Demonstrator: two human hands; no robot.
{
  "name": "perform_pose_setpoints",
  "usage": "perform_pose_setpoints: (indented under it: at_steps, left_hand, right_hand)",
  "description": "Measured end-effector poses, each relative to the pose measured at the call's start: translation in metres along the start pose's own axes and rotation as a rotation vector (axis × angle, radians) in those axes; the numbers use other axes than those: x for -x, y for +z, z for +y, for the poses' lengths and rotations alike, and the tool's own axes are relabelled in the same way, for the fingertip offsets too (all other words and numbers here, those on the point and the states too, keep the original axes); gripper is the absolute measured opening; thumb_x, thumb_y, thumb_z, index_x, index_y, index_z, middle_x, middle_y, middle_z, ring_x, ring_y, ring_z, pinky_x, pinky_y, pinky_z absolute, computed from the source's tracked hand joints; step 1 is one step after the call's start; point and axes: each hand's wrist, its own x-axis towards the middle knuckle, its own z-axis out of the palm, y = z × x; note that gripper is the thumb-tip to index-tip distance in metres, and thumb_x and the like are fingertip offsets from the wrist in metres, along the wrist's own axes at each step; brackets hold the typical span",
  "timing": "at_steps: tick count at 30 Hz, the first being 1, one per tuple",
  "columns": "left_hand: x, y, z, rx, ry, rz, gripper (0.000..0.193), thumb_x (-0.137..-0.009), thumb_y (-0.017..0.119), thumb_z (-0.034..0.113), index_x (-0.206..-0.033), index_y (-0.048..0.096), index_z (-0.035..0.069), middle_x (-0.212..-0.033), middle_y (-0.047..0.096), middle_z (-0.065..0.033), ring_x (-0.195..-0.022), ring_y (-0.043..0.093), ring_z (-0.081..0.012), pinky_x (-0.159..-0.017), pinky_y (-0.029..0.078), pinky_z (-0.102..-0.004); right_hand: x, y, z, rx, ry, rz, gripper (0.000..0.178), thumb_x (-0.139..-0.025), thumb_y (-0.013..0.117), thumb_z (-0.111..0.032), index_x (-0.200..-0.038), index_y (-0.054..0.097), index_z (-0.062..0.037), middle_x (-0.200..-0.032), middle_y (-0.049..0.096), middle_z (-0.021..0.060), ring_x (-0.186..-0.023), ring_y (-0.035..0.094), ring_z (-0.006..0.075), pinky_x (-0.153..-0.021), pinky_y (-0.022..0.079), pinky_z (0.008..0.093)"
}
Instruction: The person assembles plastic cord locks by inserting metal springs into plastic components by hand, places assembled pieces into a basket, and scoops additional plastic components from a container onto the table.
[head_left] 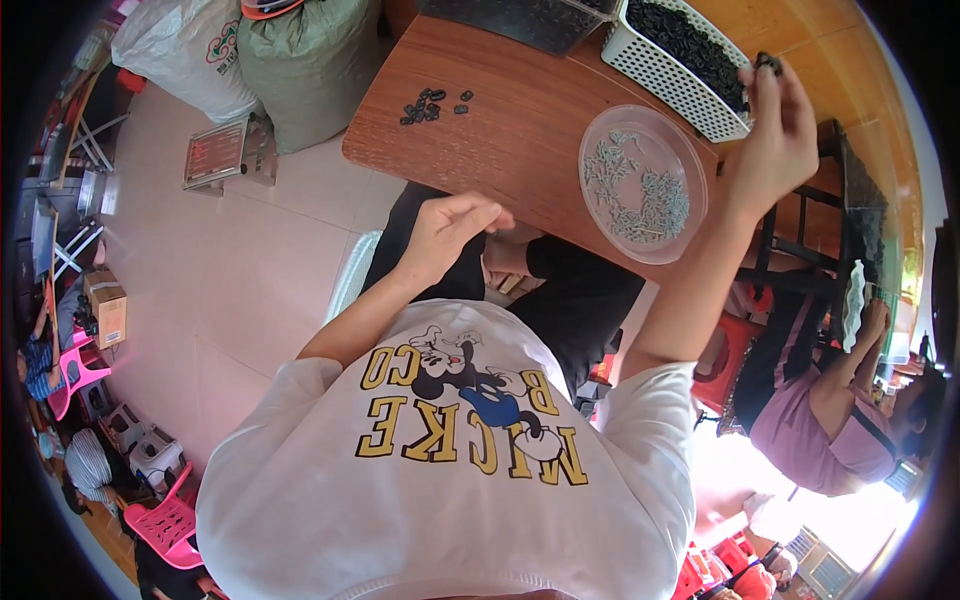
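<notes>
My right hand (780, 135) is raised at the right, beside the white perforated basket (668, 82) full of small black parts. Its fingertips pinch a small black plastic part (768, 62). My left hand (450, 235) hovers over my lap at the near edge of the wooden table (480, 120). Its fingers are curled together; whatever they may hold is hidden. Between the hands, a round clear plastic tray (590, 185) holds many small silvery screws or pins. A loose group of small black parts (422, 107) lies toward the table's left side.
A dark bin (530, 22) stands at the table's far edge. Full sacks (310, 70) and a low metal-framed stool (220, 155) are on the floor to the left. Another person in a purple shirt (815, 430) sits at the right, near a dark metal frame (800, 230).
</notes>
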Motion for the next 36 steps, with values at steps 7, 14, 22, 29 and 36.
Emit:
perform_pose_setpoints:
  at_steps: [7,14,22,29,36]
  left_hand:
    - [0.024,-0.009,-0.02,0.066,-0.232,0.136,0.016,-0.086,0.061,0.003,-0.1,0.066,-0.001,-0.092,0.067,-0.0079,-0.088,0.063,-0.0127,-0.078,0.049,-0.0229]
    - [0.016,-0.021,-0.019,0.056,-0.272,0.136,0.016,-0.086,0.061,0.005,-0.1,0.066,-0.001,-0.091,0.067,-0.0078,-0.084,0.062,-0.0113,-0.075,0.048,-0.0225]
    - [0.024,-0.032,-0.026,-0.006,-0.252,0.232,0.016,-0.086,0.062,0.005,-0.1,0.067,-0.001,-0.089,0.068,-0.0073,-0.081,0.061,-0.0097,-0.072,0.046,-0.0212]
    - [-0.009,-0.014,-0.001,-0.054,-0.197,0.203,0.017,-0.085,0.063,0.007,-0.101,0.067,0.0,-0.091,0.068,-0.0078,-0.08,0.061,-0.0101,-0.073,0.046,-0.0217]
    - [-0.083,0.055,0.03,-0.368,0.022,-0.02,0.016,-0.083,0.064,0.005,-0.098,0.068,0.001,-0.09,0.069,-0.0061,-0.079,0.061,-0.0097,-0.071,0.046,-0.0227]
  right_hand:
    - [0.036,0.03,0.059,0.441,-0.031,-0.259,0.026,-0.084,0.064,-0.018,-0.105,0.065,-0.0021,-0.089,0.067,0.0122,-0.083,0.063,0.0194,-0.073,0.049,0.0328]
    - [0.176,0.121,0.088,0.309,0.02,-0.743,0.017,-0.078,0.066,-0.012,-0.092,0.069,-0.0029,-0.09,0.064,0.0154,-0.083,0.063,0.0312,-0.075,0.05,0.0366]
    - [0.196,0.114,0.098,0.439,-0.124,-0.799,0.013,-0.078,0.063,-0.01,-0.087,0.064,-0.0007,-0.088,0.061,0.0158,-0.083,0.06,0.0334,-0.072,0.05,0.0391]
    - [0.218,0.027,0.036,-0.124,0.764,-0.523,0.013,-0.087,0.059,-0.01,-0.086,0.062,0.0026,-0.067,0.06,0.0064,-0.061,0.058,0.0122,-0.056,0.046,0.0249]
    - [0.264,-0.043,0.036,-0.625,1.253,-0.232,0.012,-0.089,0.058,-0.01,-0.086,0.063,0.001,-0.067,0.06,0.0035,-0.053,0.048,0.0062,-0.049,0.038,0.019]
